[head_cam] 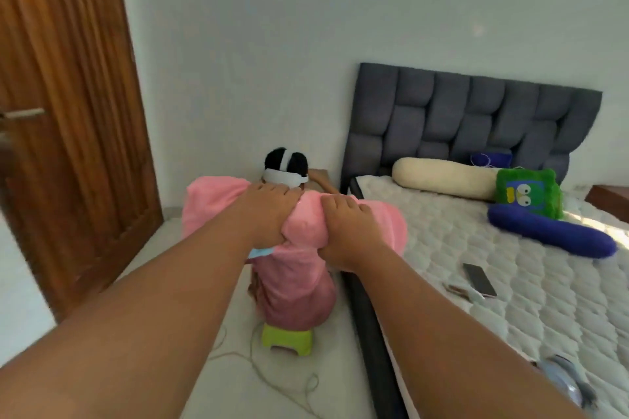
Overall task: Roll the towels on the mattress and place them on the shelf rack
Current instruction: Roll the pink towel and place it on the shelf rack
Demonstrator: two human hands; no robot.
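Note:
A rolled pink towel is held out in front of me, in the air beside the bed. My left hand grips it from above on the left half. My right hand grips it on the right half. Both ends of the roll stick out past my hands. The white quilted mattress lies to the right. No shelf rack is in view.
A person in pink sits on a green stool on the floor right behind the towel, with a cable beside them. On the mattress lie a cream bolster, a green plush, a blue bolster and a phone. A wooden door stands left.

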